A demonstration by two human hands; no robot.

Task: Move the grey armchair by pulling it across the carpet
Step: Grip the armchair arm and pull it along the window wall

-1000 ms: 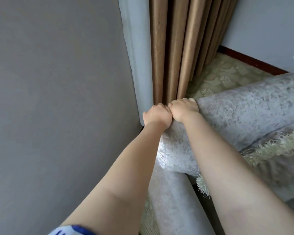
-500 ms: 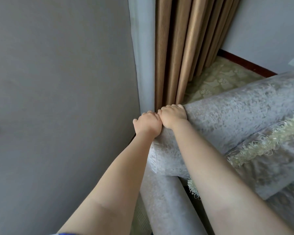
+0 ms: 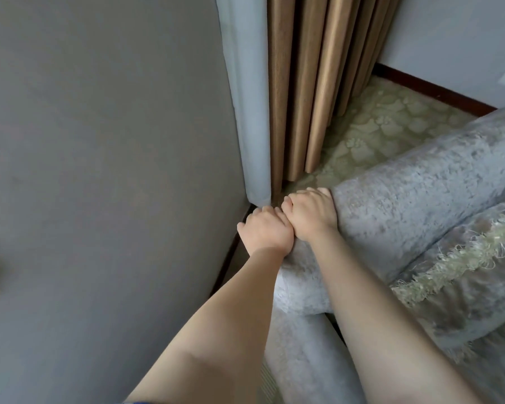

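Note:
The grey armchair [image 3: 414,196] has a plush rolled back running from centre to the right edge, with its arm [image 3: 306,363] reaching toward the bottom. My left hand [image 3: 267,230] and my right hand [image 3: 311,212] sit side by side on the back's near corner. Both have their fingers curled over the far side of that corner, gripping it. The fingertips are hidden behind the upholstery. A grey cushion with a pale fringe [image 3: 461,266] lies on the seat to the right.
A grey wall [image 3: 99,170] fills the left side, close to the chair's corner. Tan curtains [image 3: 318,83] hang beside a pale wall edge [image 3: 245,97]. Patterned greenish carpet [image 3: 376,126] lies behind the chair, bounded by a dark baseboard [image 3: 432,90].
Both hands and the chair's corner have come lower in the view and nearer to me. More carpet shows behind the chair, away from the curtains. The grip is unchanged.

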